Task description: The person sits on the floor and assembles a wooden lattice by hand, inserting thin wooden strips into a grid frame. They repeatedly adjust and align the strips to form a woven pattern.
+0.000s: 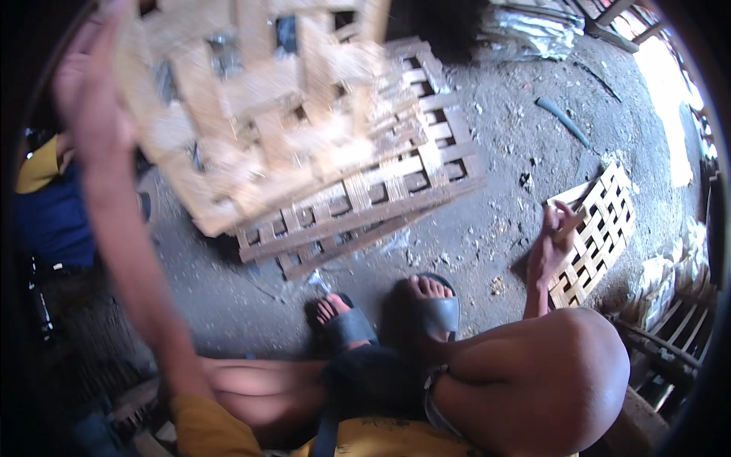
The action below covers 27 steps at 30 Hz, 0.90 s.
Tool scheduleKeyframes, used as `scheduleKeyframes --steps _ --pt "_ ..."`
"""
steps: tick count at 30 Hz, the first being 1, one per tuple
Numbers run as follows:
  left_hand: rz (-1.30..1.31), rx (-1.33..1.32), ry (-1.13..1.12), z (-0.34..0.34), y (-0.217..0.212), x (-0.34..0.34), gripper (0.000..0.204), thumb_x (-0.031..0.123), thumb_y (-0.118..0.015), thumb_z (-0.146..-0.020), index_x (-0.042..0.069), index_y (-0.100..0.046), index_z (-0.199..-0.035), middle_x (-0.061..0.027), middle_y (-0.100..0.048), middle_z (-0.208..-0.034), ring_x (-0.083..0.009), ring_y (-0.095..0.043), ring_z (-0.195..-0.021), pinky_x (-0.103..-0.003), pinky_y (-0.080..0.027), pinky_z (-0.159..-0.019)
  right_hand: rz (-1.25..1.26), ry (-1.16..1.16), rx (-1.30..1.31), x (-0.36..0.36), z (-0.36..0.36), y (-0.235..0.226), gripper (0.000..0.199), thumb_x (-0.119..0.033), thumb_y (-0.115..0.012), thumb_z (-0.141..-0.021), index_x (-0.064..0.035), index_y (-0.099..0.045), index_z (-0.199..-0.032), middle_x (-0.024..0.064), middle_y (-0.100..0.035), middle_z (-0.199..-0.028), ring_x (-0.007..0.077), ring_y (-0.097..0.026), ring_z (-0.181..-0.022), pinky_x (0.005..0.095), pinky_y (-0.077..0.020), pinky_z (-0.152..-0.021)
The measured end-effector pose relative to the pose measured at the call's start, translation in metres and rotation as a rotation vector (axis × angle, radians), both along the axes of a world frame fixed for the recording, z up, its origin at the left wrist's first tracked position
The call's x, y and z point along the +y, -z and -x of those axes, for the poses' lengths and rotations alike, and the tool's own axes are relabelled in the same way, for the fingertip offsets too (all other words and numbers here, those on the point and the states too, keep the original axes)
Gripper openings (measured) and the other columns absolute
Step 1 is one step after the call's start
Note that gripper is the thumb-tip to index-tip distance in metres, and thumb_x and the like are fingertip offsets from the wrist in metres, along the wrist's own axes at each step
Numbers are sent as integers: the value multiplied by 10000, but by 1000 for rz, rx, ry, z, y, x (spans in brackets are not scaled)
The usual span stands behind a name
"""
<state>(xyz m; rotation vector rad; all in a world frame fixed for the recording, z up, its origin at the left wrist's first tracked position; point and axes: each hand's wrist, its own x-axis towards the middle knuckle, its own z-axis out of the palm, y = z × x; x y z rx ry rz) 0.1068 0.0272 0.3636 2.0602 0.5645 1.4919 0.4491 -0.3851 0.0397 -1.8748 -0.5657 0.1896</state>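
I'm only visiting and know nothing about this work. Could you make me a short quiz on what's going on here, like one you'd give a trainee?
1. Where is the person's left hand?
A) Resting on a knee
B) At the edge of the large woven panel
C) Tucked in the lap

2. True or false: the person is wearing tall boots.

3. Fill in the blank: the small woven panel is nearest the person's ____ hand.

Key:
1. B; both the hand and the panel are blurred.
2. False; they wear grey open-toed sandals.
3. Right; the right hand is at that panel's near-left edge.
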Motion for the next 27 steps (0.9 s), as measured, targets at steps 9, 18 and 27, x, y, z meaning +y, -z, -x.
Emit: scheduleKeyframes --steps 9,18,27 --pt "939 -207 290 -124 215 -92 234 237 -694 -1004 18 -749 -1069 -72 -767 -1023 -112 -697 -939 -273 -546 -872 48 -353 345 41 19 -34 385 -329 -694 -995 10 -674 -1177 33 -716 -990 76 -588 -707 240 -454 -654" --pt "430 281 397 -142 251 -100 581 205 -690 -991 -57 -503 -1475 -200 -620 -1421 -284 -581 -1335 -400 -426 -1164 42 157 239 -85 -15 -62 223 -194 -585 -1037 -2 -655 -1126 85 -704 -765 209 -671 -625 380 -555 -572" --pt "-112 1031 -32 -73 277 -53 939 314 -810 -845 185 -318 -1634 -182 -315 -1666 -396 -287 -1539 -510 -256 -1264 549 513 -459 -133 -41 -165 235 -180 -550 -1041 -10 -645 -1173 105 -705 -745 232 -672 -604 392 -546 -548"
